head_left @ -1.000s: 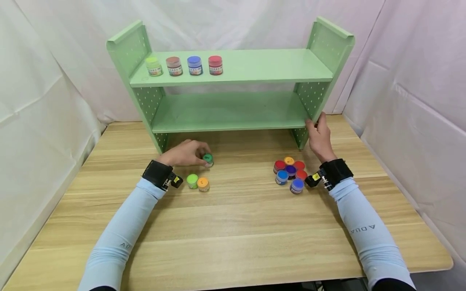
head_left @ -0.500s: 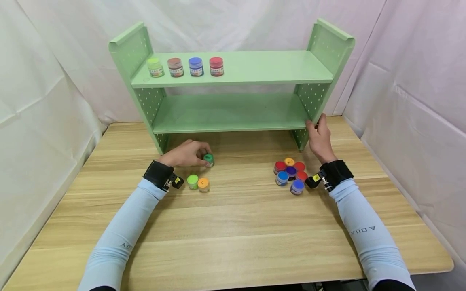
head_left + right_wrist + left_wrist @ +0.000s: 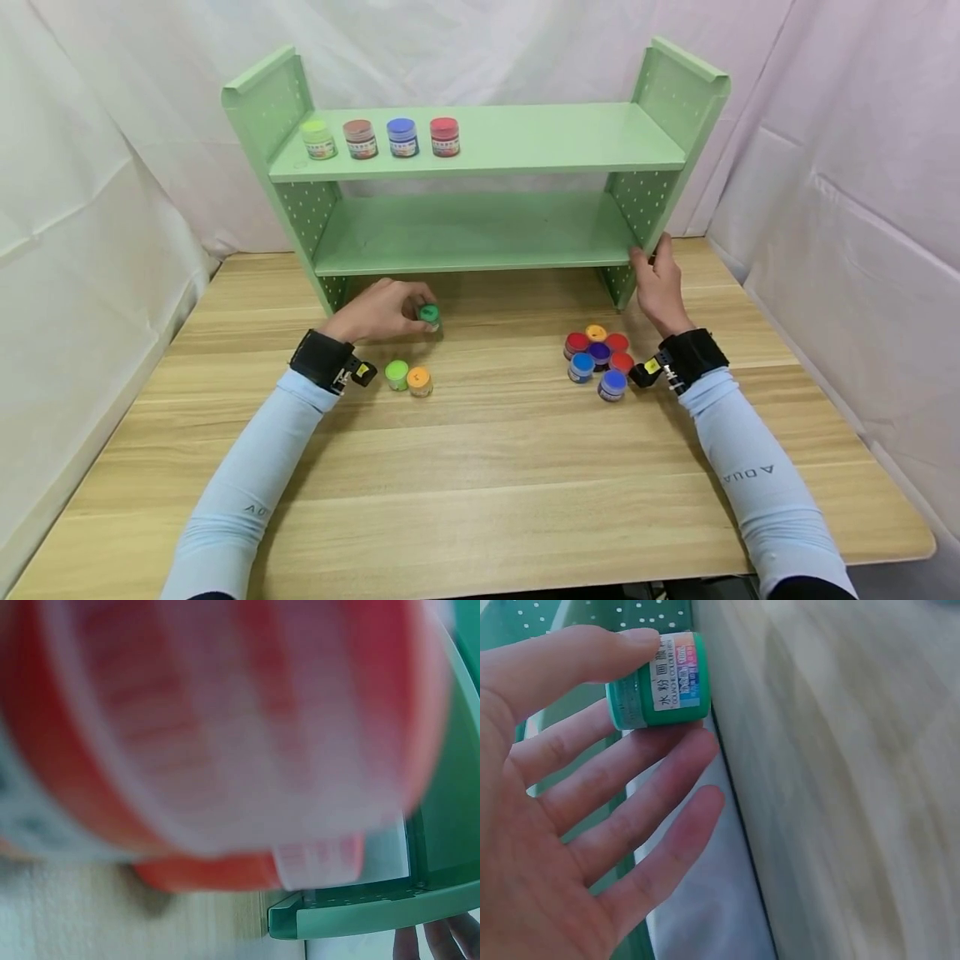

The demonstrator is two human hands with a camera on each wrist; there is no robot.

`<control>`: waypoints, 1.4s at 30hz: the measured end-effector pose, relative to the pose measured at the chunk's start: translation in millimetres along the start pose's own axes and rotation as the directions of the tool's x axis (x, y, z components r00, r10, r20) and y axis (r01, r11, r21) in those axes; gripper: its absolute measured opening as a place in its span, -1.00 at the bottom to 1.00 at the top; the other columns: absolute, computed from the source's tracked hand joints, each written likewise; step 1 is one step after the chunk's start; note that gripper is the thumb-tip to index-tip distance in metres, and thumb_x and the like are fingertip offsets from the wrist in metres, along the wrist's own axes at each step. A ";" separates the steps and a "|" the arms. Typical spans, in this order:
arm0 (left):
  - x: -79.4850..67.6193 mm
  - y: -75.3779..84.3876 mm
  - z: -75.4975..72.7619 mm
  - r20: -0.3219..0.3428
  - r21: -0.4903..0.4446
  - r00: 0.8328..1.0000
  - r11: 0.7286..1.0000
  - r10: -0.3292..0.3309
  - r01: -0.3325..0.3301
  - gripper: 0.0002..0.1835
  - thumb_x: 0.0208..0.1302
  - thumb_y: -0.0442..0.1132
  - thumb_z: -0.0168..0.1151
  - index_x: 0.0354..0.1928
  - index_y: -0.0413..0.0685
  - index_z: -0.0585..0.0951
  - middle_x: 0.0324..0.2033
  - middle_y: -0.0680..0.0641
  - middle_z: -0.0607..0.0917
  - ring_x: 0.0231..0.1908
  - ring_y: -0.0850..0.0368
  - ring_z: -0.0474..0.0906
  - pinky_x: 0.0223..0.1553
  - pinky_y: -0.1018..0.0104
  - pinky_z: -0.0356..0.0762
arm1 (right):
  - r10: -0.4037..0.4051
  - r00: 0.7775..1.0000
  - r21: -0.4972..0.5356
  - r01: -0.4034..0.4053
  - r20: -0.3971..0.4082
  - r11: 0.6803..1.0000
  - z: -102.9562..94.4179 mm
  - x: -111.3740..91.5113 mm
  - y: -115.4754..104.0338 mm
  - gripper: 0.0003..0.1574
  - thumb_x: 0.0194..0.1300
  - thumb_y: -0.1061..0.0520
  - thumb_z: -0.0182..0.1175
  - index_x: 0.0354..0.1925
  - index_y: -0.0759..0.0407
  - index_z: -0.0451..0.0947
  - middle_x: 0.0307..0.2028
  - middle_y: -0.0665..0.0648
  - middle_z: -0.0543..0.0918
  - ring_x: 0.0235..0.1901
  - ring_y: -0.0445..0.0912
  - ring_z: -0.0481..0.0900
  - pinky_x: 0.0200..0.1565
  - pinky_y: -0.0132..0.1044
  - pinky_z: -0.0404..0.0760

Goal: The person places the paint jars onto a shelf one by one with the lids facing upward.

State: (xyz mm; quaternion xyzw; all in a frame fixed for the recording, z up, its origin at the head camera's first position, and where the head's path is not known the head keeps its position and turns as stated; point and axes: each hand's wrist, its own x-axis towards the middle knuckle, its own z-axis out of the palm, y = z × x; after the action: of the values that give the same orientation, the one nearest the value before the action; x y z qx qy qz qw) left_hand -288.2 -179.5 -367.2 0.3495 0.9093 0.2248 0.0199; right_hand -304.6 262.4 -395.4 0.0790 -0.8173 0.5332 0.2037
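My left hand (image 3: 382, 310) pinches a green paint jar (image 3: 429, 315) between thumb and fingers, just in front of the shelf's left side. In the left wrist view the jar (image 3: 667, 682) lies sideways across the picture, its printed label facing the camera. My right hand (image 3: 660, 287) grips the lower right side panel of the green two-tier shelf (image 3: 480, 229). Only a few fingertips (image 3: 442, 941) show beyond the panel's edge in the right wrist view, where a blurred red jar (image 3: 225, 712) fills much of the picture.
Yellow-green, brown, blue and red jars (image 3: 444, 137) stand in a row on the upper tier's left. A light green jar (image 3: 397, 374) and an orange jar (image 3: 419, 381) sit near my left wrist. Several jars (image 3: 598, 354) cluster by my right wrist. White cloth (image 3: 855, 208) surrounds the table.
My left hand has risen slightly toward the shelf, and the green paint jar has come up with it. My right hand keeps its hold on the side panel.
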 end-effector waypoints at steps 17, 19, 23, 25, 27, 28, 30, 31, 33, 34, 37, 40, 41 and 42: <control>9.4 43.3 -11.9 -0.224 0.043 0.961 0.987 0.160 -0.155 -0.63 0.09 -0.06 0.37 -0.06 0.01 0.61 -0.44 0.21 0.61 -0.53 0.36 0.52 -0.50 0.40 0.45 | 0.000 1.000 0.005 0.000 0.012 1.000 -2.6 -1.8 0.0 -0.36 0.51 -0.10 -0.19 0.44 0.00 -0.04 0.27 0.22 0.30 0.08 -0.03 0.34 0.04 -0.02 0.37; 12.7 47.7 -15.4 -0.241 0.038 0.949 0.979 0.201 -0.198 -0.63 0.10 -0.07 0.37 -0.05 -0.02 0.61 -0.43 0.21 0.61 -0.53 0.36 0.52 -0.50 0.41 0.45 | 0.002 1.000 0.010 -0.003 0.015 1.000 -2.7 -3.6 -5.6 -0.36 0.51 -0.07 -0.19 0.44 0.04 -0.05 0.28 0.24 0.29 0.09 -0.01 0.34 0.05 0.01 0.37; 20.9 58.5 -26.3 -0.260 0.048 0.932 0.967 0.254 -0.250 -0.63 0.12 -0.07 0.36 -0.05 -0.04 0.60 -0.43 0.21 0.62 -0.55 0.39 0.52 -0.50 0.43 0.46 | 0.006 1.000 0.007 -0.006 0.005 1.000 -2.7 -2.8 -5.4 -0.36 0.51 -0.06 -0.19 0.43 0.04 -0.04 0.27 0.25 0.30 0.08 -0.01 0.34 0.04 -0.02 0.38; 24.4 65.4 -33.3 -0.275 0.058 0.922 0.962 0.272 -0.267 -0.63 0.13 -0.06 0.35 -0.05 -0.04 0.60 -0.43 0.21 0.62 -0.56 0.39 0.51 -0.51 0.44 0.46 | 0.003 1.000 0.004 -0.003 0.001 1.000 -2.2 -2.1 -5.4 -0.37 0.51 -0.07 -0.18 0.43 0.04 -0.02 0.26 0.23 0.31 0.07 -0.03 0.35 0.04 -0.05 0.38; 27.9 72.2 -40.7 -0.299 0.066 0.908 0.956 0.293 -0.287 -0.63 0.13 -0.05 0.34 -0.05 -0.05 0.61 -0.41 0.20 0.62 -0.57 0.40 0.51 -0.51 0.46 0.46 | -0.002 1.000 0.002 0.002 -0.002 1.000 -1.3 0.5 -0.1 -0.36 0.50 -0.09 -0.18 0.43 -0.01 -0.02 0.27 0.20 0.30 0.07 -0.05 0.34 0.03 -0.07 0.38; 29.6 75.6 -44.9 -0.312 0.075 0.899 0.952 0.306 -0.298 -0.62 0.14 -0.03 0.33 -0.05 -0.05 0.61 -0.41 0.20 0.63 -0.58 0.40 0.50 -0.50 0.46 0.46 | -0.004 1.000 0.004 0.004 -0.001 1.000 -1.1 1.0 -0.6 -0.36 0.50 -0.09 -0.18 0.43 -0.01 -0.02 0.28 0.20 0.30 0.08 -0.06 0.34 0.03 -0.08 0.38; 32.9 82.6 -53.4 -0.340 0.095 0.883 0.946 0.325 -0.311 -0.62 0.14 -0.01 0.31 -0.05 -0.04 0.62 -0.37 0.20 0.63 -0.59 0.41 0.49 -0.49 0.46 0.46 | -0.006 1.000 -0.001 0.006 -0.002 1.000 -0.9 1.7 -1.5 -0.36 0.50 -0.10 -0.18 0.43 -0.01 -0.02 0.28 0.20 0.30 0.08 -0.06 0.34 0.03 -0.09 0.38; 34.4 86.0 -57.7 -0.351 0.108 0.876 0.944 0.330 -0.312 -0.61 0.14 0.00 0.31 -0.04 -0.03 0.62 -0.36 0.20 0.62 -0.59 0.42 0.48 -0.48 0.46 0.45 | -0.006 1.000 -0.001 0.006 -0.002 1.000 -0.8 2.0 -1.9 -0.36 0.50 -0.10 -0.18 0.43 -0.01 -0.03 0.28 0.20 0.29 0.08 -0.06 0.34 0.03 -0.09 0.38; 37.0 91.9 -65.5 -0.371 0.136 0.865 0.941 0.338 -0.310 -0.61 0.14 0.02 0.31 -0.04 0.00 0.62 -0.34 0.21 0.62 -0.59 0.43 0.47 -0.47 0.45 0.43 | -0.006 1.000 0.002 0.006 0.000 1.000 -0.7 2.4 -2.8 -0.36 0.50 -0.10 -0.18 0.43 0.00 -0.03 0.29 0.20 0.29 0.09 -0.06 0.34 0.04 -0.08 0.37; 38.3 94.2 -69.1 -0.378 0.151 0.859 0.939 0.345 -0.310 -0.61 0.14 0.02 0.31 -0.05 0.00 0.62 -0.34 0.22 0.61 -0.59 0.44 0.46 -0.47 0.45 0.42 | -0.005 1.000 0.006 0.005 0.002 1.000 -0.8 2.5 -3.3 -0.35 0.50 -0.09 -0.18 0.43 0.00 -0.04 0.30 0.20 0.28 0.10 -0.06 0.33 0.05 -0.08 0.37; 41.8 100.0 -79.3 -0.394 0.189 0.844 0.931 0.363 -0.312 -0.62 0.12 0.03 0.31 -0.06 0.02 0.63 -0.35 0.23 0.61 -0.59 0.45 0.44 -0.46 0.42 0.39 | 0.001 1.000 0.016 -0.001 0.017 1.000 -1.2 1.3 -6.5 -0.34 0.51 -0.08 -0.18 0.45 0.02 -0.07 0.33 0.21 0.24 0.13 -0.05 0.31 0.08 -0.05 0.35; 46.9 104.0 -88.2 -0.407 0.218 0.828 0.921 0.387 -0.323 -0.62 0.13 0.01 0.31 -0.05 0.01 0.63 -0.32 0.22 0.62 -0.59 0.45 0.43 -0.45 0.40 0.37 | 0.004 1.000 0.032 -0.005 0.029 0.999 -2.2 -3.5 -16.6 -0.34 0.52 -0.02 -0.19 0.45 0.09 -0.08 0.34 0.26 0.21 0.15 0.00 0.30 0.10 0.03 0.33; 48.7 105.5 -91.1 -0.413 0.226 0.822 0.918 0.392 -0.325 -0.62 0.13 0.00 0.30 -0.05 0.00 0.64 -0.31 0.21 0.63 -0.59 0.45 0.43 -0.45 0.40 0.37 | 0.003 1.000 0.033 -0.004 0.031 0.999 -2.4 -5.5 -20.6 -0.34 0.52 0.00 -0.20 0.45 0.12 -0.08 0.34 0.29 0.21 0.15 0.01 0.30 0.09 0.05 0.33; 50.5 106.9 -94.0 -0.420 0.232 0.816 0.916 0.397 -0.326 -0.62 0.13 -0.01 0.30 -0.04 0.00 0.64 -0.30 0.20 0.64 -0.59 0.45 0.43 -0.44 0.40 0.37 | 0.000 1.000 0.034 -0.001 0.030 0.999 -2.6 -7.6 -24.8 -0.35 0.52 0.02 -0.20 0.44 0.16 -0.08 0.33 0.31 0.21 0.14 0.04 0.31 0.09 0.08 0.33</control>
State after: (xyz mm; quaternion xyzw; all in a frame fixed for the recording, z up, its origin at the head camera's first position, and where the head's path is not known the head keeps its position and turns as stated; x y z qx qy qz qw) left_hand -277.5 -114.0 -231.5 0.4535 0.8189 0.2315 -0.2646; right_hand -288.5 253.7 -376.9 0.0902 -0.8111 0.5458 0.1899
